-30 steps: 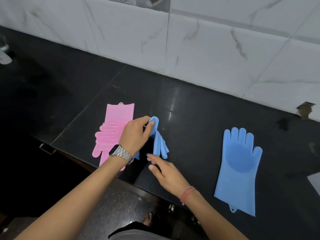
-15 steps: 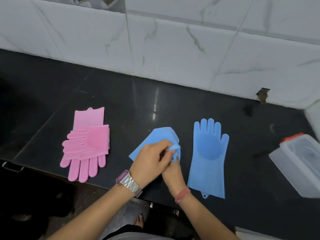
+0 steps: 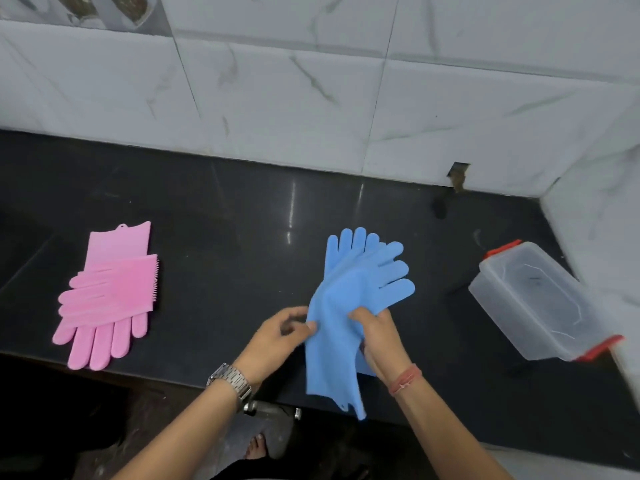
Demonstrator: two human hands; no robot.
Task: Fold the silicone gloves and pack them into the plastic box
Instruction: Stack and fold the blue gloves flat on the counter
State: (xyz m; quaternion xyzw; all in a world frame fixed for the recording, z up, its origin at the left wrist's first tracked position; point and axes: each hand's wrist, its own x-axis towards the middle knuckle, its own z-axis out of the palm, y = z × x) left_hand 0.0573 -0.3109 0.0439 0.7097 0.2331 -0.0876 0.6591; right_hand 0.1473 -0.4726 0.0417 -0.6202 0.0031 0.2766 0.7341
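A blue silicone glove [image 3: 341, 327] lies spread over a second blue glove [image 3: 349, 242], whose fingertips show behind it. Its cuff hangs past the counter's front edge. My left hand [image 3: 277, 337] pinches the upper glove's left edge. My right hand [image 3: 379, 336] grips it at the palm, thumb on top. Two pink gloves [image 3: 107, 292] lie stacked at the left, the upper one crosswise. The clear plastic box [image 3: 533, 303] with red latches stands open at the right.
The black stone counter [image 3: 225, 244] runs along a white marble-tiled wall [image 3: 311, 98], which turns a corner behind the box. The counter's front edge is just under my wrists; a bare foot shows on the floor below.
The blue glove I held bunched in both hands is now spread out on top of the other blue glove. The view has shifted right, showing the whole box.
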